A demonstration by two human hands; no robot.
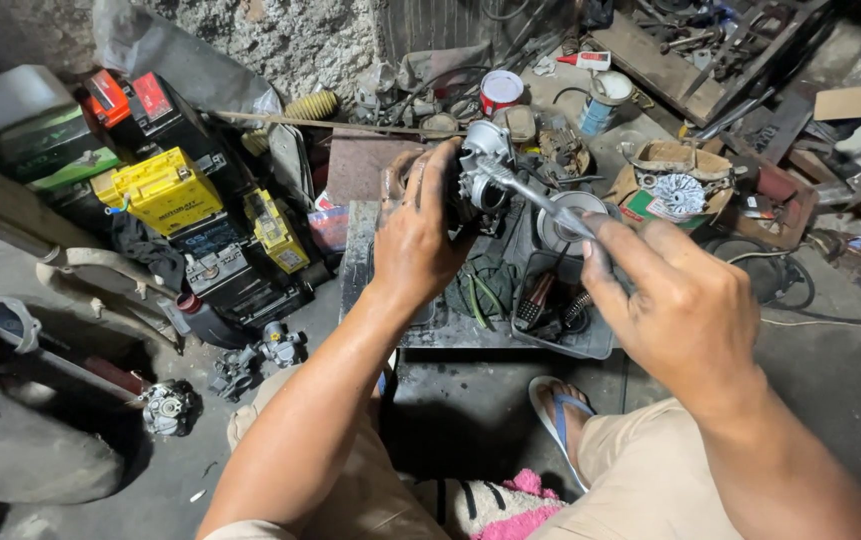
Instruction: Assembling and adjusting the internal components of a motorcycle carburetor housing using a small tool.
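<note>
Right hand pinches a screwdriver; left hand grips the carburetor.

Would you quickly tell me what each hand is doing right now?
Left hand: closed around the small metal engine part.
Right hand: closed on the metal tool, its tip at that part.

- Your left hand has the carburetor up over the tray.
- Your right hand sits right of it, the screwdriver reaching across into the carburetor.
- The batteries are stacked off to your left.
- The cans stand behind the carburetor.
- Your sandal is on the floor just before the tray.
</note>
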